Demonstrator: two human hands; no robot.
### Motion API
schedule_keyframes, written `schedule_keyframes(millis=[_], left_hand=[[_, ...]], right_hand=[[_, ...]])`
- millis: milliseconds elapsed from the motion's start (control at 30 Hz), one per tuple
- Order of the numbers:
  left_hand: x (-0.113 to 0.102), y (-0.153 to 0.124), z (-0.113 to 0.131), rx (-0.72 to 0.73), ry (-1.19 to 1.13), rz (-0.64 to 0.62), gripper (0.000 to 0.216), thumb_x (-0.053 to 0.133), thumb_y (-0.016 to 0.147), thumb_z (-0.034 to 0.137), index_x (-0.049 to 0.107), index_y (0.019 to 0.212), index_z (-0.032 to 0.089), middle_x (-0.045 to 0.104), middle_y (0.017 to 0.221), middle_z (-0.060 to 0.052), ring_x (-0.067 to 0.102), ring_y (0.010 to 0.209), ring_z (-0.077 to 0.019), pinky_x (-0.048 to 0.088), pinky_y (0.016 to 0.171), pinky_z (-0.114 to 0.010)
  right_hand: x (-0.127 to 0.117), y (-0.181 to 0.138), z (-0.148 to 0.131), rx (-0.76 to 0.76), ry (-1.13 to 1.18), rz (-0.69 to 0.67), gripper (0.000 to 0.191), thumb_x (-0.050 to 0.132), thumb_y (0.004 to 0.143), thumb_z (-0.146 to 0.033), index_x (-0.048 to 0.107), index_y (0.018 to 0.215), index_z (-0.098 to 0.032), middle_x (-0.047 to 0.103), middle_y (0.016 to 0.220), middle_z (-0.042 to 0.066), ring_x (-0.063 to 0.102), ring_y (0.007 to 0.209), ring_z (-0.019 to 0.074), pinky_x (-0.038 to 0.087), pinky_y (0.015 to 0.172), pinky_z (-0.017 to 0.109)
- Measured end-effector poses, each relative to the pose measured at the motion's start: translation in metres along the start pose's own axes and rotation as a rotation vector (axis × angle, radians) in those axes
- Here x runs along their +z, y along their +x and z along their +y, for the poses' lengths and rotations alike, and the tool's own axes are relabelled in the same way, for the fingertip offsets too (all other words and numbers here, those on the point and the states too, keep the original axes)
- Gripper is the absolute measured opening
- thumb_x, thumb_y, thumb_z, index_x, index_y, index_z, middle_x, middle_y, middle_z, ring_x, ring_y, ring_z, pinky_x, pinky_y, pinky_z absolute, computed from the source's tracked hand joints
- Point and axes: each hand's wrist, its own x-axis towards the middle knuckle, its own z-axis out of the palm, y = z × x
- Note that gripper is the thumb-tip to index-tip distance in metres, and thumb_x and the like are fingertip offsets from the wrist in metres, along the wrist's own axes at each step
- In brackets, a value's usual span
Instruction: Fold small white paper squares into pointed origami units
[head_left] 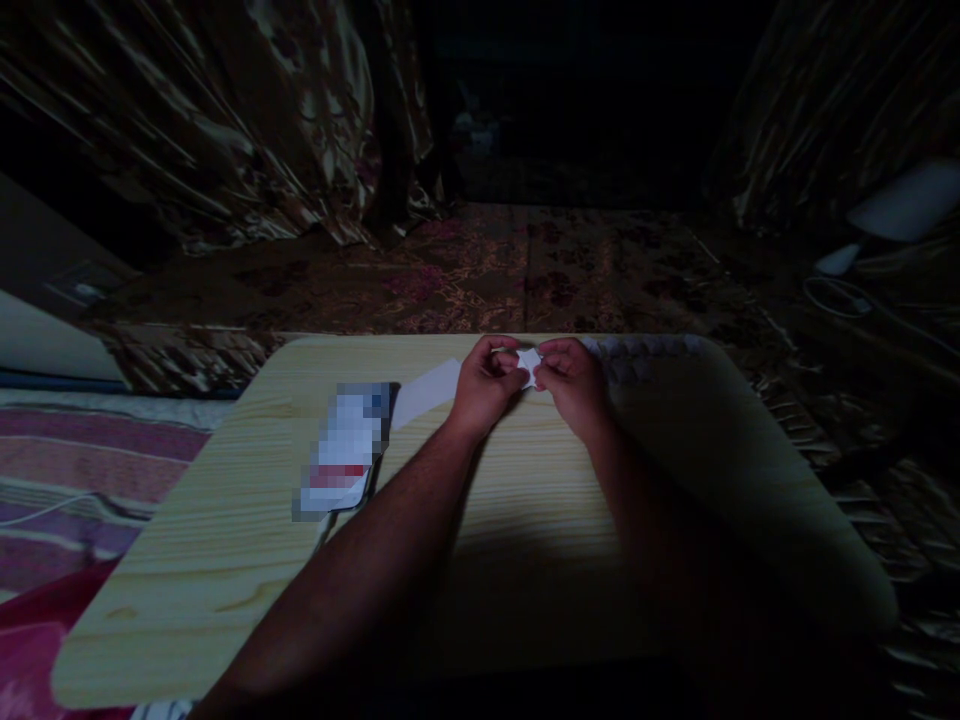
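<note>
A small folded white paper piece [529,364] sits between both hands near the far edge of a light wooden table [225,560]. My left hand [484,385] pinches its left side with curled fingers. My right hand [574,385] pinches its right side the same way. Both forearms reach forward across the tabletop. A flat white paper strip [426,392] lies on the table just left of my left hand.
A blurred white, red and blue card-like object [343,455] lies on the table's left part. A striped cloth [82,470] lies at left. Patterned carpet [525,270] and shiny drapes [225,120] fill the dark background. A pale object [900,205] sits at right.
</note>
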Motion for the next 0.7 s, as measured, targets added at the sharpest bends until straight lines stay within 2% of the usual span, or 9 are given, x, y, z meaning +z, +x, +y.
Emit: schedule_keyframes(millis=[100, 200, 300, 433, 533, 700], left_hand=[[0.0006, 0.0, -0.0002, -0.025, 0.017, -0.027, 0.055, 0.082, 0.059, 0.015, 0.058, 0.109, 0.02, 0.066, 0.072, 0.005, 0.059, 0.061, -0.0103, 0.044, 0.059, -0.022], [0.0007, 0.0001, -0.0013, -0.025, 0.028, -0.026, 0.049, 0.081, 0.06, 0.017, 0.059, 0.103, 0.02, 0.063, 0.068, 0.005, 0.056, 0.057, -0.0098, 0.041, 0.056, -0.022], [0.0007, -0.0001, -0.0025, -0.001, 0.049, -0.044, 0.039, 0.081, 0.062, 0.019, 0.061, 0.096, 0.019, 0.061, 0.066, 0.005, 0.053, 0.055, -0.0087, 0.039, 0.055, -0.022], [0.001, -0.0011, -0.0026, 0.019, 0.102, -0.085, 0.044, 0.08, 0.062, 0.017, 0.061, 0.101, 0.019, 0.061, 0.067, 0.005, 0.052, 0.058, -0.0086, 0.041, 0.057, -0.021], [0.0015, -0.0021, -0.0008, 0.007, 0.122, -0.082, 0.052, 0.081, 0.059, 0.016, 0.059, 0.106, 0.02, 0.059, 0.066, 0.007, 0.051, 0.057, -0.0082, 0.04, 0.056, -0.021], [0.0023, -0.0025, 0.0042, -0.033, 0.038, 0.009, 0.053, 0.079, 0.06, 0.016, 0.057, 0.108, 0.02, 0.061, 0.067, 0.007, 0.051, 0.053, -0.0074, 0.039, 0.053, -0.02]], right_hand=[[-0.0008, 0.0014, -0.0002, 0.015, 0.037, 0.039, 0.037, 0.068, 0.067, -0.022, 0.055, 0.102, -0.023, 0.065, 0.062, -0.007, 0.062, 0.054, 0.015, 0.05, 0.057, 0.028], [-0.0004, 0.0029, 0.0025, 0.043, 0.06, 0.029, 0.04, 0.07, 0.065, -0.023, 0.056, 0.103, -0.023, 0.068, 0.066, -0.005, 0.062, 0.056, 0.0153, 0.051, 0.056, 0.028], [0.0006, 0.0039, 0.0056, 0.081, 0.081, 0.015, 0.038, 0.073, 0.063, -0.026, 0.06, 0.099, -0.022, 0.071, 0.078, -0.001, 0.065, 0.066, 0.0164, 0.051, 0.058, 0.028], [0.0003, 0.0036, 0.0048, 0.053, 0.105, 0.038, 0.037, 0.076, 0.066, -0.031, 0.063, 0.099, -0.022, 0.072, 0.088, 0.002, 0.067, 0.077, 0.0183, 0.053, 0.068, 0.031], [-0.0012, 0.0029, 0.0025, 0.03, 0.083, 0.031, 0.035, 0.076, 0.067, -0.03, 0.064, 0.099, -0.021, 0.07, 0.085, 0.001, 0.065, 0.074, 0.0174, 0.052, 0.069, 0.032], [-0.0043, 0.003, 0.0039, 0.021, 0.08, -0.007, 0.032, 0.071, 0.067, -0.023, 0.063, 0.098, -0.022, 0.067, 0.073, -0.003, 0.062, 0.065, 0.0155, 0.048, 0.065, 0.03]])
